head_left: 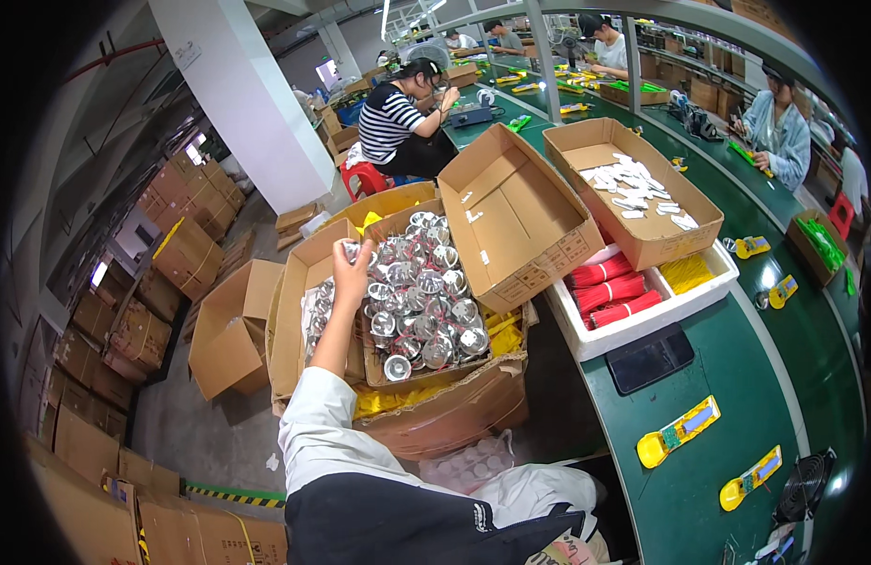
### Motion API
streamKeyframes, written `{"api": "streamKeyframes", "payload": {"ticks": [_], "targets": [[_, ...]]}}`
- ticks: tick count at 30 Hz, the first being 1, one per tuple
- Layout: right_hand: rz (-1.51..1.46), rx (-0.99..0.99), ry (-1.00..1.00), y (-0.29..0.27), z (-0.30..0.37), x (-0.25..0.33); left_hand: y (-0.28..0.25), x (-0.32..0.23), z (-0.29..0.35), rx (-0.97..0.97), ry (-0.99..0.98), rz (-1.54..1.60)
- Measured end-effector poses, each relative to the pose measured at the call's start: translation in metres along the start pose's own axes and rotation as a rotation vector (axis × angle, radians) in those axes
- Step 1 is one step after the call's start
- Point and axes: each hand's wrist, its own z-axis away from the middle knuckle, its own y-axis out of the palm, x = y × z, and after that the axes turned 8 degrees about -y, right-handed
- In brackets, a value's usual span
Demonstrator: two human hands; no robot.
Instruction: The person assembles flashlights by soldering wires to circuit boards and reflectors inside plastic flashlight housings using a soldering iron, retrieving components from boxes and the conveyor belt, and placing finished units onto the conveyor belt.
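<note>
We've got our left hand [351,275] down at the far left of a cardboard box [435,378] heaped with shiny silver lamp reflectors [418,287], thumb and fingers a little apart with something silvery between them. We honestly can't tell if they're clamped on a piece or just touching it. Our right hand is out of sight, so no idea about that grip; only its pale sleeve shows. The reflectors are round, mirror-smooth cups with thin red wires tangled through the pile, and more sit in the section left of our forearm. That box rests inside a bigger, scuffed carton [454,419], with crinkly yellow material [398,401] poking out around it. Just right, a tilted open cardboard box [511,217] has only a few white bits in it, and the box beside that [572,151] holds flat white plastic pieces [631,184]. Below those, a white foam tray [657,314] carries bundled red wires [607,287] and yellow wires [686,274] on the smooth green bench [605,400].
</note>
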Motion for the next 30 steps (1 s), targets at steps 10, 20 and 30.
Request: {"api": "streamKeyframes", "payload": {"ticks": [10,20,30], "targets": [[0.069,-0.142,0.157,-0.006,-0.004,-0.042,0.079,-0.166,0.147,0.474,0.191,0.300],[-0.095,-0.212,0.215,-0.017,-0.004,-0.034,0.294,-0.232,0.273,1.011,0.433,0.054],[-0.108,-0.242,0.253,-0.013,-0.003,-0.030,0.397,-0.240,0.269,1.190,0.568,-0.053]]}}
